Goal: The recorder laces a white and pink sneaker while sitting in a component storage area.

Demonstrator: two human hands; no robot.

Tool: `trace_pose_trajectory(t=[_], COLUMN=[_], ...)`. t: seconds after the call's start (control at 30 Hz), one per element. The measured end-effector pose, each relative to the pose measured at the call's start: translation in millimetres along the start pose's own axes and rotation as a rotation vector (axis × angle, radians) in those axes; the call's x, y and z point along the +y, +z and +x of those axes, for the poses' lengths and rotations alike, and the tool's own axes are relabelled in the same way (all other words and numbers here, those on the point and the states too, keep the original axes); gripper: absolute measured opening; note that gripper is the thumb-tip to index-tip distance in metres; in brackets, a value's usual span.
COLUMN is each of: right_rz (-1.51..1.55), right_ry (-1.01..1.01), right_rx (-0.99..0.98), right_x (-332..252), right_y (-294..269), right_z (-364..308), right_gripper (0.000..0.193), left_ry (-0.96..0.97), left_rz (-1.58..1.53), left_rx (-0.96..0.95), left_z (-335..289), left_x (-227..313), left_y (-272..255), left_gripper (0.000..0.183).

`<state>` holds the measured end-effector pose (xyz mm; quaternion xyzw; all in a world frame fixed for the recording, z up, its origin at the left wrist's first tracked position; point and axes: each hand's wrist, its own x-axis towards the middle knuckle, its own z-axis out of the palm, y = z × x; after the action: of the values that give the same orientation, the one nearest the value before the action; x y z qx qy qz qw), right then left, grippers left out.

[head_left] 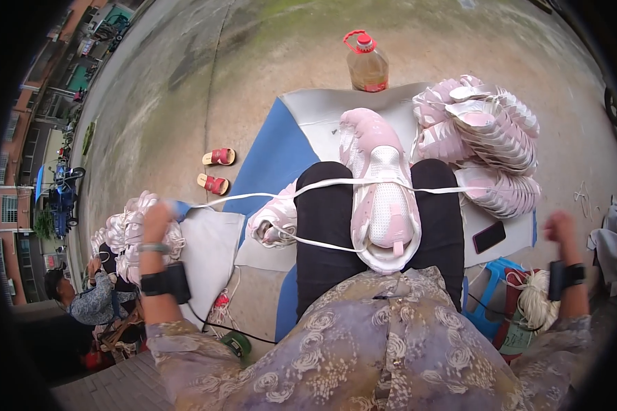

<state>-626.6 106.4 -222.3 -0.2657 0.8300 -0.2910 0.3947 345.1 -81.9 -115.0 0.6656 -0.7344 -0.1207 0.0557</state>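
A pink and white sneaker rests between my knees, its heel toward me and its toe pointing away. A white shoelace crosses its upper and stretches out to both sides. On the left the lace runs up to my left hand, whose fingers are closed and blurred. Far out to the right, my right hand is raised in a fist; the lace fades over the shoe pile, so what this hand holds is hidden. Another pink and white sneaker lies beside my left knee, with a lace strand between the two shoes.
Stacked pink shoe uppers lie at right, with more laced shoes at left. A phone, a blue stool, an oil bottle and red slippers surround the mat. Another person sits at far left.
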Motion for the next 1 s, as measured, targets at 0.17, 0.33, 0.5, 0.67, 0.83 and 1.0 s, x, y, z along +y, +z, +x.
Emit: trace_pose_trajectory(t=[0.17,0.33,0.5,0.67,0.83,1.0], right_rz=[0.252,0.585,0.463,0.69,0.715,0.692], right_ry=[0.175,0.195,-0.101,-0.235,-0.302,-0.333], right_rx=[-0.584,-0.807,-0.671,-0.531,-0.526,-0.522], right_x=[-123,-167,-181,-192,-185,-181], right_y=[188,244,276,294,297,300], right_z=[-142,-147,-129,-116,-120,-116], right_gripper=[0.016,0.017,0.012,0.007,0.007,0.006], left_ry=[-0.024,0.375,0.898,1.025,1.023,0.998], left_rz=[-0.599,-0.754,-0.503,-0.158,-0.126,-0.167], left_rx=[-0.674,-0.387,-0.181,-0.009,0.062,0.086], left_z=[20,26,25,26,27,25], left_x=[246,345,411,423,422,423], left_y=[66,98,106,122,132,135], left_gripper=[0.024,0.016,0.011,0.015,0.017,0.019])
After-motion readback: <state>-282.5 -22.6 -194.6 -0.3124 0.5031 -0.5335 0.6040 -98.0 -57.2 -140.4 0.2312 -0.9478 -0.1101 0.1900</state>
